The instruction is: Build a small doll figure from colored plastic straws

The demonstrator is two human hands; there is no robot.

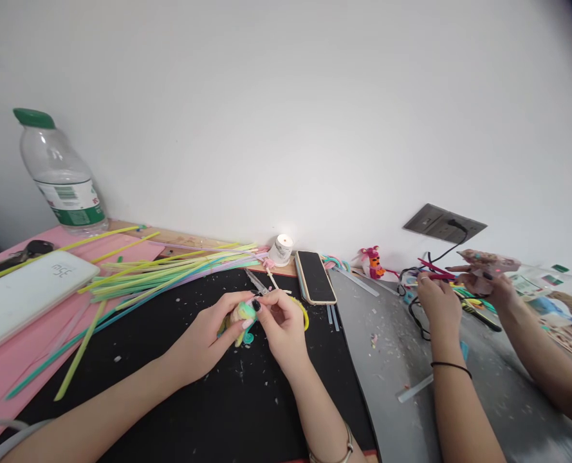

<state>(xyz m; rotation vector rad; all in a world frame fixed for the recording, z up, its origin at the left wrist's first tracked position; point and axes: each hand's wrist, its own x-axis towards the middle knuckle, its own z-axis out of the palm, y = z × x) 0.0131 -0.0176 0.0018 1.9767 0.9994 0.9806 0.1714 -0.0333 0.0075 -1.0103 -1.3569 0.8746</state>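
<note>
Over the black mat (170, 386), both hands meet on a small pipe-cleaner figure (245, 313) in pale green, yellow and teal, with a curled teal end at its bottom. My left hand (213, 331) grips it from the left, thumb in front and fingers behind. From the other side my right hand (283, 325) pinches its upper right edge. A yellow pipe-cleaner loop (305, 315) pokes out beside my right hand. Just behind the hands lie scissors (255, 281), partly hidden by my fingers. The figure's far side is covered.
Many coloured pipe cleaners (170, 276) lie at back left, near a white power bank (35, 299) and a bottle (68, 180). Behind stand a white cup-shaped object (282, 249) and a phone (316, 276). At right, a co-worker's hands (440, 299) hold things above a grey mat (387, 360).
</note>
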